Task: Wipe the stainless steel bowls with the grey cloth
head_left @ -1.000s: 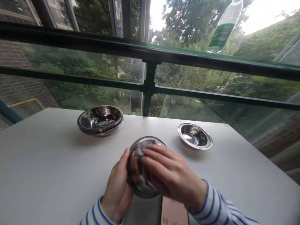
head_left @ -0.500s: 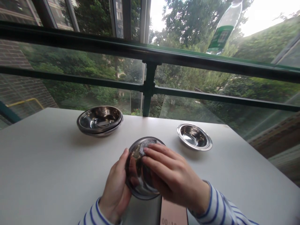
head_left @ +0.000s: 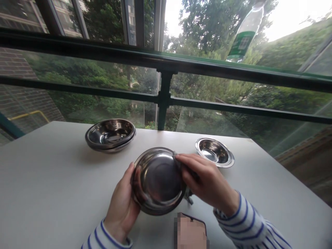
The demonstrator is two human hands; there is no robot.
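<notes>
Above the near part of the table I hold a shiny stainless steel bowl [head_left: 162, 180], its round face tilted up toward me. My left hand [head_left: 124, 204] grips the left side of its rim, thumb on the near face and fingers behind. At the upper right rim, my right hand [head_left: 207, 181] is closed, pressing a grey patterned cloth [head_left: 190, 199] against the bowl. Most of the cloth is hidden by the fingers; only small bits show at the rim and below the hand.
A stack of steel bowls [head_left: 111, 135] stands at the back left of the white table [head_left: 52, 193]. One smaller steel bowl [head_left: 215, 152] sits at the right. A phone [head_left: 192, 231] lies in front. Behind the railing [head_left: 103, 52] leans a plastic bottle [head_left: 243, 38].
My right hand has slid with the cloth from the bowl's face out to its right rim. The bowl has turned more face-on and shifted slightly left.
</notes>
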